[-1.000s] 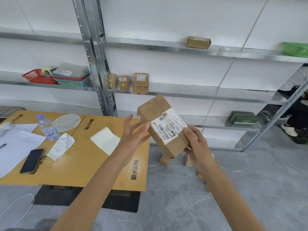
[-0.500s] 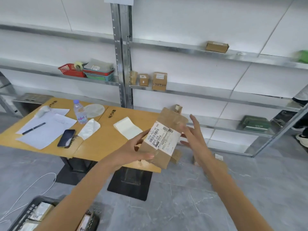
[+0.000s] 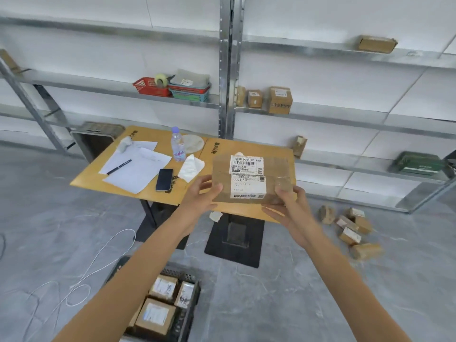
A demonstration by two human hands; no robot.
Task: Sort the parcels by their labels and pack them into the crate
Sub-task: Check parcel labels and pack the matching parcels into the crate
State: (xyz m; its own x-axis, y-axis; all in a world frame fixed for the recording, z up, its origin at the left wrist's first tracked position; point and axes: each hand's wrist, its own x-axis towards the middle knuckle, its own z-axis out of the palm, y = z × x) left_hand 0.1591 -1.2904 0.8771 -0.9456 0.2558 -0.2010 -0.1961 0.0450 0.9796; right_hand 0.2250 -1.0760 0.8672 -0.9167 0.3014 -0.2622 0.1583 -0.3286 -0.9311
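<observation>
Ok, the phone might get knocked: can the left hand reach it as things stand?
Probably yes: the phone lies uncovered on the table just left of the left hand. That hand grips the parcel, though, which the right hand also holds.

Crate point(image 3: 179, 272) cut by bottom edge, partly hidden behind left forearm point(image 3: 128, 280); parcel point(image 3: 277, 172) label point(image 3: 246, 180) fine print illegible.

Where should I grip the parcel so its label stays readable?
By its short ends, from left and right, thumbs on bare cardboard: the label fills the middle of the parcel. The left hand and right hand hold it so.
</observation>
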